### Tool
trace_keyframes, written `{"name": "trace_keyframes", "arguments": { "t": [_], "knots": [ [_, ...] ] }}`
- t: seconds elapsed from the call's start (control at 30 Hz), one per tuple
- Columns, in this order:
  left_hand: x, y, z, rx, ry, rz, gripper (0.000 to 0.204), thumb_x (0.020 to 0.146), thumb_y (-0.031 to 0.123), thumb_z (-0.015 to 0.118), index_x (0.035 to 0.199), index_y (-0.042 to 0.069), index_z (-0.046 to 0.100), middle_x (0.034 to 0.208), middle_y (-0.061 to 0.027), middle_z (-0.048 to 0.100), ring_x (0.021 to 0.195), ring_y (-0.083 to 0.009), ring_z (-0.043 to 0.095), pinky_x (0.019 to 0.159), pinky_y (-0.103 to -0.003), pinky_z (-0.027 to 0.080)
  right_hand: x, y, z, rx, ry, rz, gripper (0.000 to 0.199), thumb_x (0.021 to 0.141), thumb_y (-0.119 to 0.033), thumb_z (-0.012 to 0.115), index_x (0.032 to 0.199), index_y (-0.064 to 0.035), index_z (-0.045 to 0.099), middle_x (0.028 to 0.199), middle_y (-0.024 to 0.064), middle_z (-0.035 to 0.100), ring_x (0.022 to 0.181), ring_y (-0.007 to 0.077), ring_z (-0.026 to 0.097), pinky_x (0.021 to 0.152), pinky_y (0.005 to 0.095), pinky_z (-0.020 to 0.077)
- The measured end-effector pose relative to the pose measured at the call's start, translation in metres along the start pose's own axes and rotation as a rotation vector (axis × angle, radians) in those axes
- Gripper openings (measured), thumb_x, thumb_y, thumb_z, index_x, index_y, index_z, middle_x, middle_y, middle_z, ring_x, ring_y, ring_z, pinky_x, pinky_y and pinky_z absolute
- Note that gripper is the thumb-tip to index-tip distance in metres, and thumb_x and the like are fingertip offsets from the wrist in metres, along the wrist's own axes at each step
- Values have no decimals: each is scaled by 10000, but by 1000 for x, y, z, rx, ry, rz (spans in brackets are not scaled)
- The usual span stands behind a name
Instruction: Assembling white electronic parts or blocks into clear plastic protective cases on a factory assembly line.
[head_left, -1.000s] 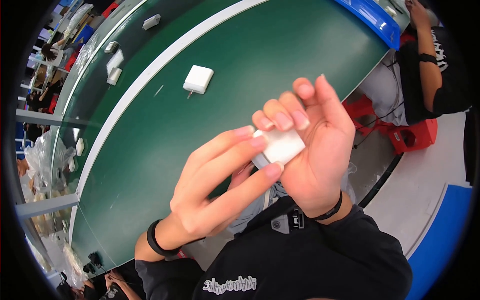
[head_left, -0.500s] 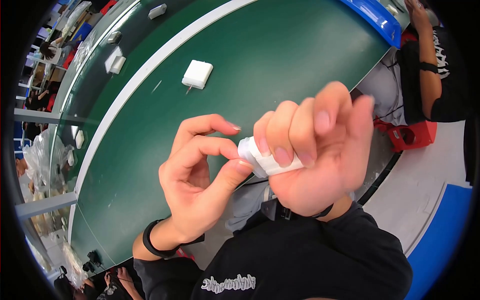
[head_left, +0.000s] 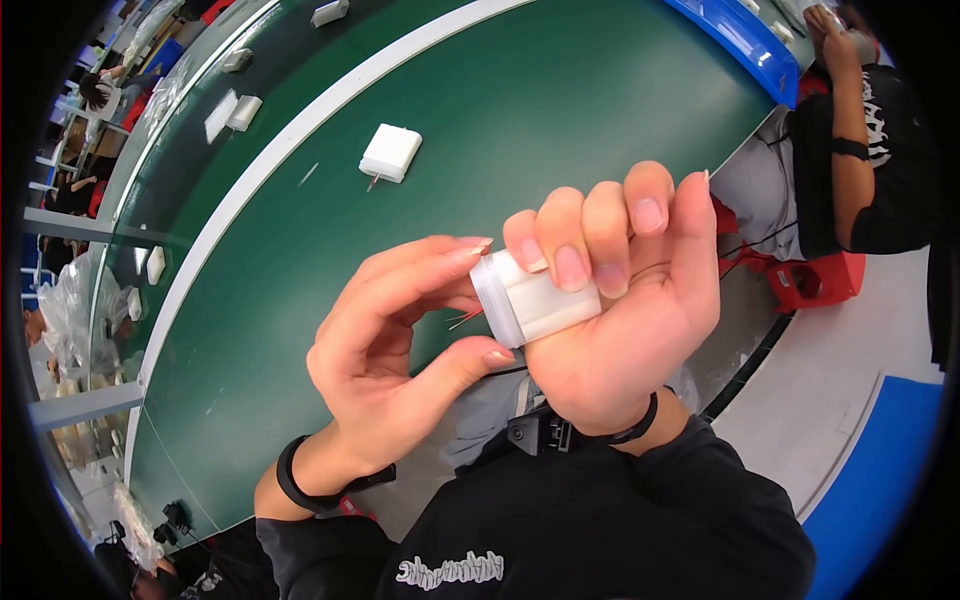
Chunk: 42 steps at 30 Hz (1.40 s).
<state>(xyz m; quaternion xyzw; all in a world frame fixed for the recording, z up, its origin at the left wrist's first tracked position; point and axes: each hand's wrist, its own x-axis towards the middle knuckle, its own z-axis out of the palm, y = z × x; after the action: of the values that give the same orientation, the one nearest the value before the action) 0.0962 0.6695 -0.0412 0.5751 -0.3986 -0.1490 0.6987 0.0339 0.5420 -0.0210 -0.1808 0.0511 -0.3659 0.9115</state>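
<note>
Over the near side of the green table, my right hand (head_left: 640, 300) is closed round a white plastic block (head_left: 555, 305), its fingers curled over the upper face. One end of the block has a translucent rim (head_left: 497, 300) facing left. My left hand (head_left: 385, 335) is at that end, fingertips at the rim's upper corner and thumb at its lower corner. Thin reddish wires (head_left: 465, 319) stick out from this end, between the left thumb and fingers. A similar white block (head_left: 391, 152) with a short wire lies farther off on the table.
A white curved strip (head_left: 245, 165) divides the green table (head_left: 270, 330). Beyond it lie several white blocks (head_left: 243, 112). A blue tray (head_left: 745, 45) sits at the far right, near another person's arm (head_left: 850, 150). A red stool (head_left: 820, 280) stands on the floor at right.
The white block has turned, so its translucent rim and reddish wires show more. My left thumb and fingers have spread from a pinch at the rim to its two corners.
</note>
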Motion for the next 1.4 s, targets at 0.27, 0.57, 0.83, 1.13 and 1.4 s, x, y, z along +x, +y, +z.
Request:
{"name": "trace_keyframes", "arguments": {
  "t": [0.27,0.57,0.83,1.13,1.4],
  "knots": [
    [0,1,-5,251,-1,226,444,612,28,811,1015,-51,642,995,-192,639,907,-243,639,746,-294,532,-6,5,3,-38,-103,-48,407,993,-386,236,727,-144,427,492,-28,335,491,141,388,575,332,378],
    [7,11,-8,367,-27,224,546,646,106,816,1098,-92,582,1032,-198,615,943,-268,627,780,-328,530,-2,6,-7,-73,-274,28,332,982,-394,303,864,-127,462,718,32,481,785,206,517,797,398,419],
    [-7,5,-11,-125,-8,146,589,734,26,743,1222,-97,435,1183,-251,521,1112,-332,546,902,-391,492,0,17,-41,-441,-569,-418,396,855,-314,637,1073,-78,405,1082,131,447,1111,356,492,897,465,451],
    [-6,3,-7,-225,-24,168,547,663,-5,783,1138,-77,520,1165,-257,552,1091,-346,563,893,-410,496,5,25,-38,-582,-657,-759,368,827,-325,666,1010,-62,485,1102,152,476,992,381,580,799,425,537],
    [-14,5,1,-247,64,125,532,627,-31,789,1110,-85,574,1151,-259,565,1079,-353,570,900,-414,493,5,33,-43,-619,-639,-894,348,849,-322,635,1021,-51,499,1052,149,504,929,378,606,793,424,547]
  ]
}}
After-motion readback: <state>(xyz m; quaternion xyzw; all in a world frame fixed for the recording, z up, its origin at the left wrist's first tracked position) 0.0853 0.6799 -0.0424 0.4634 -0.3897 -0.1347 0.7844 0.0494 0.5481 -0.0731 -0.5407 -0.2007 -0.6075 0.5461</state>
